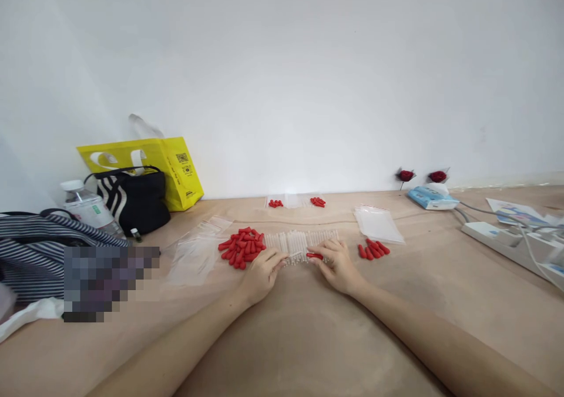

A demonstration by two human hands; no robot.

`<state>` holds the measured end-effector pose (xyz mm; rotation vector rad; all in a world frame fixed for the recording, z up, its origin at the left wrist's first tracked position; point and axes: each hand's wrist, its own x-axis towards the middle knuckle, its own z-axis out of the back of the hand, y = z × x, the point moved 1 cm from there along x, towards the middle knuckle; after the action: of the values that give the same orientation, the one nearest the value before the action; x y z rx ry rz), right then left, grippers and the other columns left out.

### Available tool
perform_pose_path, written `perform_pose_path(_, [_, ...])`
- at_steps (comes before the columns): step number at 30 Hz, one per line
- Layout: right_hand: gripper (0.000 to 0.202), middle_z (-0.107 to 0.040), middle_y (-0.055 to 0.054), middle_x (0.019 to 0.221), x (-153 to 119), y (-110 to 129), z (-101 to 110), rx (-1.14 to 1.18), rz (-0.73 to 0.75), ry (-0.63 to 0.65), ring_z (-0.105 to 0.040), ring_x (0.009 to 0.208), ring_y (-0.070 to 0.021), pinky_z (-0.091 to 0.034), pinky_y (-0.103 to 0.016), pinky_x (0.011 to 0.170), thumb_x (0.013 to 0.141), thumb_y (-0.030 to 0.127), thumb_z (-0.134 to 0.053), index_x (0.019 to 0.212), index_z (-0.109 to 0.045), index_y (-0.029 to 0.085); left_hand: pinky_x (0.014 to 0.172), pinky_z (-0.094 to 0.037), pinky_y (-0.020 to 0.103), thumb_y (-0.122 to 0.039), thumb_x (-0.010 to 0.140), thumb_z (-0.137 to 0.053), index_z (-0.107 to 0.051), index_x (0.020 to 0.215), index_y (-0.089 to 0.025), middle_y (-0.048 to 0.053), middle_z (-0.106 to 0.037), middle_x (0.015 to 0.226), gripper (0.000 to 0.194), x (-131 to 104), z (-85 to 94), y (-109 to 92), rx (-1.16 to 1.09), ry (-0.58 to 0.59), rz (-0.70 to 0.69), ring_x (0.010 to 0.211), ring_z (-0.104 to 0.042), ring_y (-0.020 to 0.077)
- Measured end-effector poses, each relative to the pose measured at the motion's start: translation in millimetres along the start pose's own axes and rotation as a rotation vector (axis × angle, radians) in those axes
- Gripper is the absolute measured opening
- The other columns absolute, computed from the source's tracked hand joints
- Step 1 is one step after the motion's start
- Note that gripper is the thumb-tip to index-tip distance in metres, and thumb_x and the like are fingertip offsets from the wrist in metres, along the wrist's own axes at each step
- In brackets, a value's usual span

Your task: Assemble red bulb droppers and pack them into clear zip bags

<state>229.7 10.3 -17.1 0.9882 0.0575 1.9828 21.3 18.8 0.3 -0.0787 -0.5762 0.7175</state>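
My right hand [337, 263] pinches a small red rubber bulb [314, 255] between thumb and fingers, over the right part of a row of thin clear tubes [297, 243]. My left hand [264, 272] has its fingertips together on one clear tube [294, 255] lying across the near side of the row. Just left of the row, a pile of red bulbs [240, 247] reaches close to my left hand. Several more red bulbs [373, 249] lie apart to the right of my right hand.
Clear bags lie left [191, 259] and right [379, 224]; small bags with red bulbs [275, 203] are by the wall. A yellow bag [187, 174], black bag [141, 200] and bottle [90, 209] stand left. A tissue pack [432, 197] and power strip [506, 241] lie right.
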Motion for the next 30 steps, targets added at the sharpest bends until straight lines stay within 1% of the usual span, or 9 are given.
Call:
perform_pose_path(4, [0.018, -0.063, -0.003, 0.083, -1.2, 8.4, 3.6, -0.013, 0.042, 0.05, -0.054, 0.079, -0.0163, -0.031, -0.033, 0.074, 0.083, 0.026, -0.047, 0.092, -0.062, 0.025, 0.073, -0.042, 0.027, -0.016, 0.087, -0.035, -0.057, 0.092, -0.017, 0.006, -0.056, 0.087, 0.023, 0.2, -0.5, -2.8, -0.053, 0.008, -0.004, 0.08, -0.052, 0.016])
perform_pose_path(9, [0.014, -0.064, -0.002, 0.081, -0.7, 11.6, 7.3, 0.045, 0.052, 0.094, -0.054, 0.079, -0.0162, -0.031, -0.034, 0.076, 0.082, 0.026, -0.05, 0.088, -0.062, 0.025, 0.077, -0.04, 0.029, -0.017, 0.087, -0.038, -0.059, 0.095, -0.018, 0.005, -0.061, 0.089, 0.022, 1.6, 0.8, -4.8, -0.071, 0.046, -0.008, 0.084, -0.053, 0.0172])
perform_pose_path(15, [0.012, -0.064, -0.001, 0.075, -0.5, 9.4, 4.9, 0.102, 0.031, 0.135, -0.053, 0.075, -0.0161, -0.03, -0.035, 0.078, 0.08, 0.027, -0.051, 0.084, -0.061, 0.023, 0.079, -0.037, 0.032, -0.017, 0.086, -0.039, -0.06, 0.094, -0.019, 0.005, -0.064, 0.092, 0.022, 3.2, 0.1, -4.3, -0.05, 0.041, -0.017, 0.086, -0.054, 0.0181])
perform_pose_path(19, [0.013, -0.065, -0.001, 0.076, -0.6, 6.6, 2.7, 0.092, 0.007, 0.134, -0.052, 0.076, -0.0161, -0.029, -0.036, 0.079, 0.081, 0.028, -0.051, 0.087, -0.062, 0.023, 0.079, -0.036, 0.032, -0.016, 0.086, -0.041, -0.059, 0.095, -0.019, 0.004, -0.065, 0.091, 0.021, 3.8, -0.5, -3.4, -0.048, 0.022, -0.014, 0.086, -0.055, 0.018])
perform_pose_path(25, [0.014, -0.065, 0.0, 0.074, -0.5, 4.8, 2.0, 0.091, 0.015, 0.148, -0.052, 0.076, -0.0163, -0.029, -0.036, 0.079, 0.08, 0.029, -0.053, 0.089, -0.064, 0.025, 0.079, -0.035, 0.032, -0.017, 0.086, -0.041, -0.059, 0.094, -0.018, 0.004, -0.066, 0.09, 0.02, 3.3, -0.2, -3.5, -0.054, 0.016, -0.014, 0.085, -0.056, 0.0179])
perform_pose_path(30, [0.014, -0.065, 0.001, 0.076, 0.0, 4.1, 2.7, 0.142, 0.0, 0.154, -0.053, 0.077, -0.0152, -0.029, -0.035, 0.08, 0.08, 0.028, -0.054, 0.09, -0.064, 0.026, 0.077, -0.035, 0.031, -0.016, 0.085, -0.041, -0.06, 0.095, -0.017, 0.004, -0.066, 0.089, 0.02, 3.2, -0.6, -3.1, -0.059, 0.011, -0.016, 0.083, -0.056, 0.0176])
